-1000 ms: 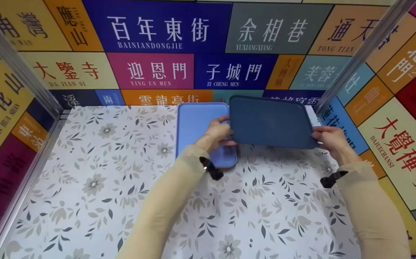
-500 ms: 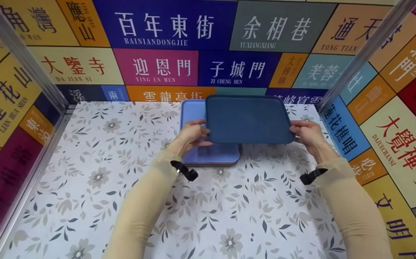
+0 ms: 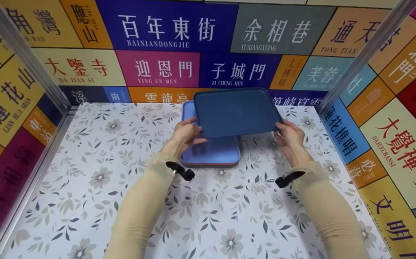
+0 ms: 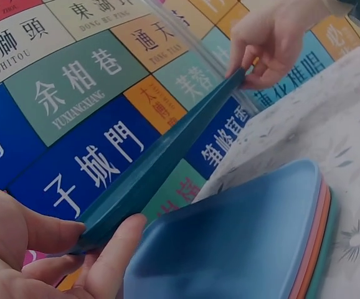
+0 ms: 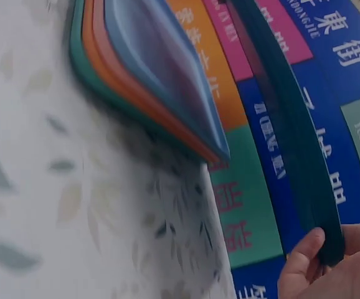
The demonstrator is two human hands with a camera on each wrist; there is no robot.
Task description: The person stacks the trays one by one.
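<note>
Both hands hold a dark blue rectangular tray [image 3: 238, 113] in the air by its two short sides. The left hand [image 3: 186, 135] pinches its left edge between thumb and fingers, and the right hand [image 3: 290, 135] grips the lower right corner. Below it lies a stack topped by a light blue tray [image 3: 211, 153], partly covered from above by the dark one. In the left wrist view a gap shows between the held tray [image 4: 161, 162] and the stack. Pink, orange and green rims [image 5: 93, 71] show under the light blue tray in the right wrist view.
The stack lies on a table with a white floral cover [image 3: 121, 201], near its back edge. Colourful panels with Chinese lettering [image 3: 157, 68] stand behind and at both sides. Metal posts [image 3: 359, 61] rise at the back corners.
Both hands have carried the dark blue tray leftward, from beside the stack to above it. It is now slightly tilted, and covers more of the light blue tray.
</note>
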